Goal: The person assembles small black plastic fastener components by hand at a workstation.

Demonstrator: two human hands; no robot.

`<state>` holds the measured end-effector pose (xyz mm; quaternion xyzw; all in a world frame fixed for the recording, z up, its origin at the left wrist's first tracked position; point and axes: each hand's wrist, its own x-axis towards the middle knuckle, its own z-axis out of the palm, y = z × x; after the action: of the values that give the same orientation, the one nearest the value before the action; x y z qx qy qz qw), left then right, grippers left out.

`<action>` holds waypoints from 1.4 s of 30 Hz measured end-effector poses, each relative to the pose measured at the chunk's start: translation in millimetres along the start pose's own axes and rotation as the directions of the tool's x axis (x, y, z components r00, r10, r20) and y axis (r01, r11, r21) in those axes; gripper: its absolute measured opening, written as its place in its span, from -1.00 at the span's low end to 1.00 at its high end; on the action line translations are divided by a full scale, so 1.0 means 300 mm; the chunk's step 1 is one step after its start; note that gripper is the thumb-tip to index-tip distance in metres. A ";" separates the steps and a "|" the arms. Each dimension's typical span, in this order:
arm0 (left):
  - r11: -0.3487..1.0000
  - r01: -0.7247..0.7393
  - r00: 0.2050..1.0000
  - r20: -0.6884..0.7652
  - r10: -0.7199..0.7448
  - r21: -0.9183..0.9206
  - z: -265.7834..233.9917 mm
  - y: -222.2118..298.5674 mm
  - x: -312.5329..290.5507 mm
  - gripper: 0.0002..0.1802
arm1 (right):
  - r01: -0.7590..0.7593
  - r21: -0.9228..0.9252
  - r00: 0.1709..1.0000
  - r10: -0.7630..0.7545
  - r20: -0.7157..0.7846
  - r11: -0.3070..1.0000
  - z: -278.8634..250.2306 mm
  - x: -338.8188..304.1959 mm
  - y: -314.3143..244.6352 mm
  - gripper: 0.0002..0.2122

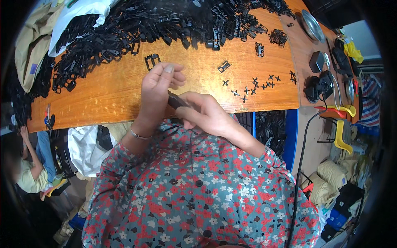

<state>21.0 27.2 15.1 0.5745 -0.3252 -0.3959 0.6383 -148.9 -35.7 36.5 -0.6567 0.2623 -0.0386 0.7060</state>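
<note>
One black part [178, 101] grasped by right hand [205, 114], left hand [159, 80] curled, hold unclear, purple label [33, 69] unreadable

Place: a workshop, with small-parts work at a table.
Table: a long wooden top [103, 91], its varnish worn pale in patches (plainly a well-used surface).
Heap: a mass of near-identical black plastic parts [165, 25] along the far side, far more than a household would keep.
Crosses: small black cross-shaped pieces [247, 90] scattered by the near edge.
Crate: a blue-sided bin [291, 136] under the tabletop, holding more black parts.
Sacks: stuffed tan bags [331, 177] on the floor.
</note>
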 end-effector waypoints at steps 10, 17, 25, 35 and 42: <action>0.989 -0.066 0.998 0.018 0.064 0.133 0.021 0.011 -0.119 -0.72 | 0.121 0.254 0.992 -0.111 -0.054 0.960 0.030 0.005 0.094 -0.83; 0.977 -0.125 0.990 -0.044 0.134 0.172 -0.012 -0.022 -0.147 -0.73 | 0.150 0.158 0.989 -0.149 -0.021 0.976 0.079 0.020 0.113 -0.81; 0.948 -0.035 0.979 -0.179 0.096 0.318 -0.233 -0.027 -0.290 -0.76 | 0.395 -0.370 0.844 -0.491 -0.216 0.841 -0.084 0.035 0.121 -0.88; 0.821 0.029 0.856 -0.438 0.275 0.571 -0.635 -0.151 -0.530 -0.83 | -0.162 -0.816 0.726 -0.493 -0.479 0.554 -0.339 0.094 0.121 -0.75; 0.424 0.225 0.844 -0.393 0.364 0.877 -0.801 -0.219 -0.634 -0.84 | -0.084 -0.857 0.734 -0.550 -0.398 0.508 -0.350 0.119 0.130 -0.88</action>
<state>131.0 307.1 -73.4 0.8946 -0.3202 0.0441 0.3086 -173.9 -139.9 -11.8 -0.8862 0.3692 -0.2289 0.1610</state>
